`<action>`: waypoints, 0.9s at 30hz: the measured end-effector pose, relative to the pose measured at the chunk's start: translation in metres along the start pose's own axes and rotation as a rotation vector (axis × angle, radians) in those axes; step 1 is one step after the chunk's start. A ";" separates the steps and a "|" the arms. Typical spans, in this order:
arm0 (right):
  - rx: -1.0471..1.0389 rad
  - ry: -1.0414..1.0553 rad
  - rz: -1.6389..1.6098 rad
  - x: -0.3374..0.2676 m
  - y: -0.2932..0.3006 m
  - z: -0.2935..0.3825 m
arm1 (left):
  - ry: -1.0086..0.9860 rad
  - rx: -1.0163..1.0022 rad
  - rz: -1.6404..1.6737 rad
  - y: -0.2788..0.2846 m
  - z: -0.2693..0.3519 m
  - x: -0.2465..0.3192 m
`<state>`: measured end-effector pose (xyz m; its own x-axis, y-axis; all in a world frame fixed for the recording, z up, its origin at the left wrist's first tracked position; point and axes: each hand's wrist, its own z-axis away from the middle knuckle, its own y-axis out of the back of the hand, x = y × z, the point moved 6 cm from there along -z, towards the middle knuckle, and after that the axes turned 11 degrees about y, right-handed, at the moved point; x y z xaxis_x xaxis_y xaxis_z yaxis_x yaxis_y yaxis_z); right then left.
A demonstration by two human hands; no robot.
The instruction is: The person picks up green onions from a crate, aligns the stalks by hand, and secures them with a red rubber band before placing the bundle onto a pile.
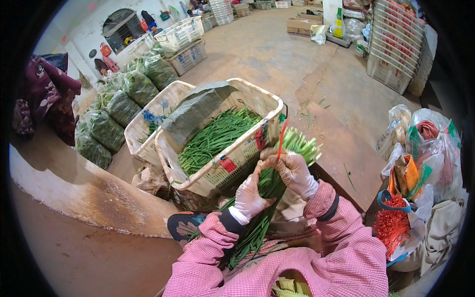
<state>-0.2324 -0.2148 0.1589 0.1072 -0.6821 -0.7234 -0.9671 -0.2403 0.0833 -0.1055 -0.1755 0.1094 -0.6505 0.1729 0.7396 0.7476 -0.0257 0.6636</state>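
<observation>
A bundle of long green chives (pixel 302 146) slants across my lap, pale cut stems at the far end and leaves trailing toward me. My left hand (pixel 250 196), in a thin translucent glove, grips the bundle from the left, its thumb across the leaves. Gloved as well, my right hand (pixel 295 170) pinches a red tie strip (pixel 282 137) over the bundle just below the stems. One end of the strip sticks up. The fingertips of both hands meet there, and the rest of the strip is hidden.
Ahead on the left, a white plastic crate (pixel 219 178) holds loose chives (pixel 219 137) and a grey sheet (pixel 200 104). Bagged greens (pixel 107 130) line the left side. Red tie strips (pixel 393 222) fill a container at right, beside plastic bags (pixel 434 144). Stacked crates (pixel 395 48) stand farther back.
</observation>
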 end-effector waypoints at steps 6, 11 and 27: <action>0.235 -0.670 -0.467 0.045 -0.002 0.069 | 0.110 -0.098 -0.483 -0.059 -0.005 -0.009; 0.153 -0.451 -0.078 0.057 0.000 0.076 | -0.077 0.234 -0.714 -0.113 -0.003 -0.009; 0.230 -0.339 0.113 -0.003 0.044 0.184 | 0.201 0.202 -0.373 -0.094 -0.017 -0.008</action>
<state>-0.3179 -0.0964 0.0385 -0.0475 -0.4204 -0.9061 -0.9988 0.0094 0.0480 -0.1731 -0.1911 0.0435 -0.8781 -0.0605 0.4747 0.4556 0.1977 0.8679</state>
